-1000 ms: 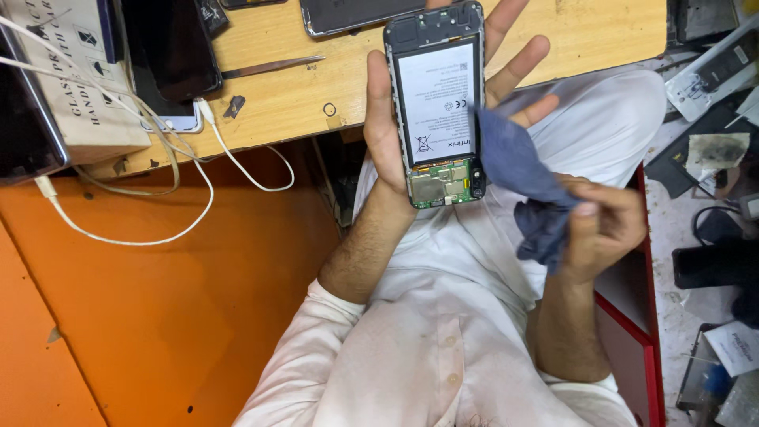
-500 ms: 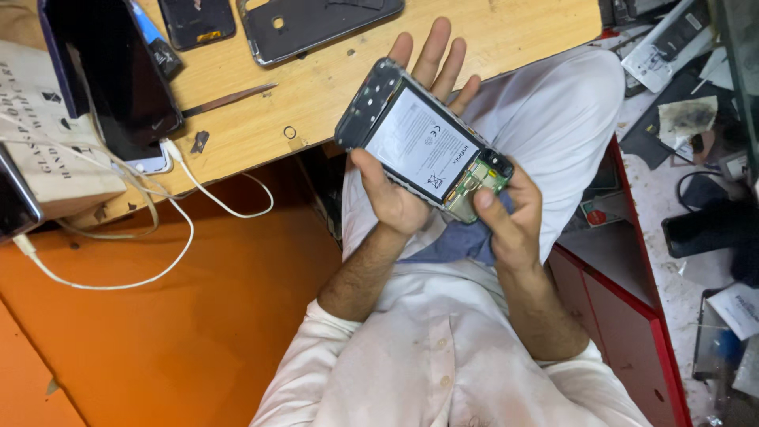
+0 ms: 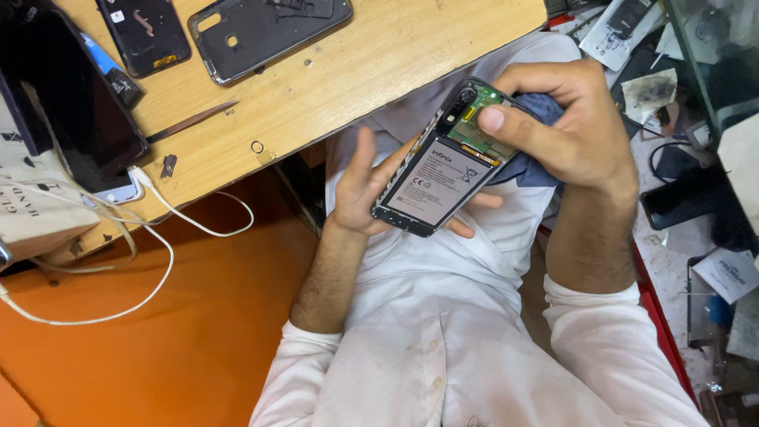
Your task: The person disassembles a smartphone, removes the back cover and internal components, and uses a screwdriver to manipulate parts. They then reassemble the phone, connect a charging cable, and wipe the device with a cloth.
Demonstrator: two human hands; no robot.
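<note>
**Two hands on one opened phone, held above the lap**

Two hands were engaged with a single opened phone (image 3: 443,162), back cover removed, battery and green circuit board exposed. It was held in the air over the person's lap, off the near edge of the tabletop (image 3: 379,71). Its long axis ran diagonally, camera end up and to the right, bottom end down and to the left.

The left hand (image 3: 379,186) lay underneath with its fingers loosely spread, cradling the lower half of the phone on palm and fingertips. The right hand (image 3: 565,126) was curled closed over the upper end, thumb pressed on the board near the camera, with a blue cloth (image 3: 526,162) bunched between fingers and phone. The right hand was the nearer to the exposed board.

On the tabletop's far edge lay a detached black back cover (image 3: 269,32) and a smaller dark cover (image 3: 146,32). A thin metal blade (image 3: 190,122) lay toward its left side. A dark phone (image 3: 75,119) stood at the left edge with a white cable (image 3: 170,213) trailing over the near edge. No containers were observed.
</note>
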